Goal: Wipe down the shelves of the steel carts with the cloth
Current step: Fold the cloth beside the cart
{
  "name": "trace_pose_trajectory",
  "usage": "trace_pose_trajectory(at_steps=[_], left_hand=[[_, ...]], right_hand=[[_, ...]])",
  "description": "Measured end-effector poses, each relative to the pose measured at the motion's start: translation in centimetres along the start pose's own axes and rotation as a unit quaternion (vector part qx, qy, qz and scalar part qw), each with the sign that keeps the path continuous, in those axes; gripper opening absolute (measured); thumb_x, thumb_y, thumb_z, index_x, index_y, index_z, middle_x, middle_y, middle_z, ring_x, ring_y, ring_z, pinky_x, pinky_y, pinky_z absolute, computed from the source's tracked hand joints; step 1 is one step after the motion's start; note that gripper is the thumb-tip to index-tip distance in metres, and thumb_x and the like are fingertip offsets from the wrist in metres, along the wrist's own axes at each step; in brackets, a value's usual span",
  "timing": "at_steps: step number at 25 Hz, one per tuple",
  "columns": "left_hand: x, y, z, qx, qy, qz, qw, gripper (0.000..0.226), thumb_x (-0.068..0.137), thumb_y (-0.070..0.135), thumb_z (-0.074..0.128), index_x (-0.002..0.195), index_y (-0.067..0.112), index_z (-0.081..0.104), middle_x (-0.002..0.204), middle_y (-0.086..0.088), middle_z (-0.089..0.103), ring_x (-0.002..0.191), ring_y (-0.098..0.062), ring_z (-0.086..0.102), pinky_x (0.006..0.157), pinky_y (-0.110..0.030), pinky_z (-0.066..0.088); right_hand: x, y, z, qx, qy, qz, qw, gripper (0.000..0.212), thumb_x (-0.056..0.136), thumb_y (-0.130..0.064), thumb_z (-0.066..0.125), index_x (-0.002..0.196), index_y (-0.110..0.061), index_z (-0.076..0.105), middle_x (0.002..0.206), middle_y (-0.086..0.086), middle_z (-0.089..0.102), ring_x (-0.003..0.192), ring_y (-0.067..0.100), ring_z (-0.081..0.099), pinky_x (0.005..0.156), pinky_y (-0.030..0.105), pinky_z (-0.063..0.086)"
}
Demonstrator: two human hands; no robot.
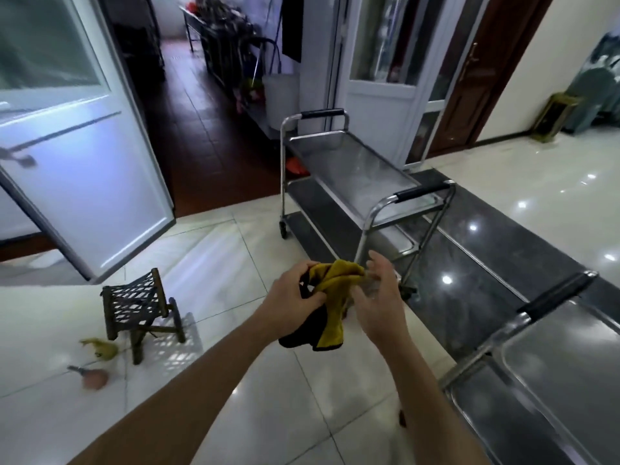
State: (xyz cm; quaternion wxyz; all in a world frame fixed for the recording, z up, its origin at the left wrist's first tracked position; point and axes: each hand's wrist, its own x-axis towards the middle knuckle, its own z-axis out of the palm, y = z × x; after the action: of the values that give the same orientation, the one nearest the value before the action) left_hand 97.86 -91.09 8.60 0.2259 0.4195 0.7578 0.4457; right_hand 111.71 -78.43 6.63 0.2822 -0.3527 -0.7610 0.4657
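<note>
Cloth (330, 297) looks light and limp (yellow/black, droops below the hands): left hand (295, 297) pinches its bunched top, right hand (379, 297) half-open, fingertips on it. Best gripped as a wad in the palm, short of the steel cart (352, 176) just beyond it.

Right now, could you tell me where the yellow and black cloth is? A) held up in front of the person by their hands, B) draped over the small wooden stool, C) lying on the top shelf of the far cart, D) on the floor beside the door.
A: the cloth hangs in mid-air, gripped by the left hand with the right hand at its other side, short of the far cart.
</note>
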Motion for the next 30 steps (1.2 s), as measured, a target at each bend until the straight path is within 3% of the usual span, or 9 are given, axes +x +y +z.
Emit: trace_pose_trajectory(at_steps=[2, 5, 7, 12, 15, 21, 30], left_hand=[[2.2, -1.0, -3.9, -0.014, 0.019, -0.010, 1.000, 0.038, 0.091, 0.026, 0.073, 0.125, 0.024, 0.055, 0.111, 0.005, 0.064, 0.101, -0.013, 0.062, 0.090, -0.027, 0.053], [5.4, -2.8, -9.1, -0.001, 0.028, 0.002, 1.000, 0.032, 0.091, 0.028, 0.074, 0.117, 0.024, 0.058, 0.103, 0.007, 0.064, 0.093, -0.008, 0.062, 0.082, -0.020, 0.052], [7.5, -4.2, -12.1, 0.007, 0.047, 0.006, 0.999, 0.030, 0.088, 0.028, 0.076, 0.113, 0.025, 0.059, 0.101, 0.008, 0.065, 0.089, -0.007, 0.062, 0.078, -0.018, 0.051], [15.2, -7.7, -17.6, -0.004, 0.109, -0.031, 0.994, 0.036, 0.083, 0.031, 0.081, 0.113, 0.029, 0.061, 0.096, 0.013, 0.062, 0.079, -0.004, 0.061, 0.064, -0.012, 0.042], [21.3, -9.6, -19.4, 0.008, 0.114, -0.026, 0.993, 0.037, 0.084, 0.031, 0.080, 0.118, 0.031, 0.065, 0.098, 0.013, 0.064, 0.079, -0.004, 0.061, 0.066, -0.010, 0.042], [35.1, -12.3, -22.9, 0.030, 0.160, -0.036, 0.986, 0.026, 0.084, 0.029, 0.080, 0.106, 0.035, 0.068, 0.092, 0.020, 0.064, 0.084, -0.002, 0.062, 0.068, -0.008, 0.042], [54.4, -15.0, -25.8, 0.020, 0.194, -0.025, 0.981, 0.030, 0.084, 0.028, 0.079, 0.112, 0.032, 0.070, 0.095, 0.023, 0.065, 0.094, -0.001, 0.062, 0.074, -0.009, 0.041]], right_hand=[[3.7, -1.6, 2.7, 0.056, -0.061, 0.029, 0.996, 0.056, 0.094, -0.012, 0.063, 0.141, -0.037, 0.046, 0.137, -0.004, 0.058, 0.121, 0.017, 0.059, 0.099, 0.042, 0.054], [8.1, -3.7, 6.8, 0.087, -0.069, -0.005, 0.994, 0.029, 0.093, -0.001, 0.064, 0.110, -0.024, 0.065, 0.097, -0.007, 0.073, 0.094, 0.011, 0.069, 0.080, 0.024, 0.058], [10.8, -4.8, 9.2, 0.079, -0.051, -0.022, 0.995, 0.023, 0.093, -0.002, 0.067, 0.097, -0.025, 0.067, 0.084, -0.009, 0.073, 0.081, 0.006, 0.068, 0.072, 0.016, 0.053], [19.0, -6.6, 14.2, 0.073, -0.038, -0.046, 0.996, 0.017, 0.094, -0.015, 0.070, 0.098, -0.031, 0.067, 0.086, -0.010, 0.072, 0.081, 0.006, 0.067, 0.070, 0.016, 0.053], [25.5, -6.7, 16.9, 0.089, -0.035, -0.053, 0.994, 0.018, 0.094, -0.017, 0.070, 0.098, -0.035, 0.066, 0.089, -0.015, 0.072, 0.083, 0.002, 0.067, 0.070, 0.011, 0.052], [40.9, -7.3, 21.4, 0.131, -0.031, -0.045, 0.990, 0.025, 0.090, -0.012, 0.074, 0.099, -0.033, 0.065, 0.090, -0.020, 0.073, 0.084, -0.002, 0.069, 0.069, 0.009, 0.052], [60.5, -7.5, 24.7, 0.138, -0.010, -0.055, 0.989, 0.019, 0.087, -0.013, 0.078, 0.100, -0.025, 0.070, 0.088, -0.012, 0.075, 0.086, 0.004, 0.072, 0.073, 0.014, 0.056]])
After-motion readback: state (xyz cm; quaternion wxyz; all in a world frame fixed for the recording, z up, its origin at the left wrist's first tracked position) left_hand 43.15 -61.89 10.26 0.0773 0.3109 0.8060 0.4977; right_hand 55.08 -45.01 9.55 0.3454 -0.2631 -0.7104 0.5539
